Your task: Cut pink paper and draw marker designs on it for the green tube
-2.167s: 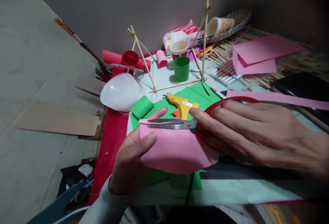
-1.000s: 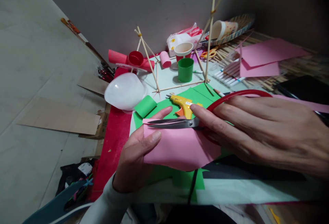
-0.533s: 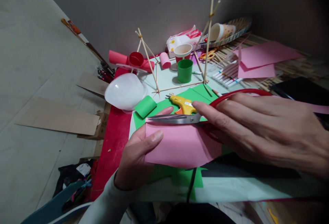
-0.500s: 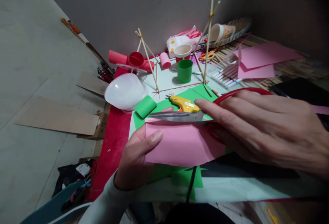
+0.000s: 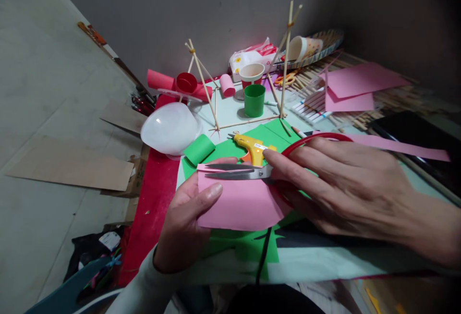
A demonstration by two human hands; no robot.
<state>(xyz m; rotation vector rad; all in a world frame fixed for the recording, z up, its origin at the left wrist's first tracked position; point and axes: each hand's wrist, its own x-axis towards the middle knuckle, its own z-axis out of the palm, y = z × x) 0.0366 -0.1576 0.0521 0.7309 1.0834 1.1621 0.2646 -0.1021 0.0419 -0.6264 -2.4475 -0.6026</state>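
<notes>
A thin, smooth sheet of pink paper [image 5: 237,206] is over the table's near middle, its left end pinched between the left hand's [image 5: 185,213] thumb and fingers. The right hand [image 5: 356,184] is closed around the red handles of the scissors [image 5: 260,174], metal blades slightly apart at the paper's far edge; it hides part of the handles. The table [image 5: 306,262] has a pale top and red left border, by a grey wall [image 5: 223,16]. Beyond are a yellow glue gun [image 5: 255,148], green cup [image 5: 254,102] and stick frame [image 5: 284,69].
</notes>
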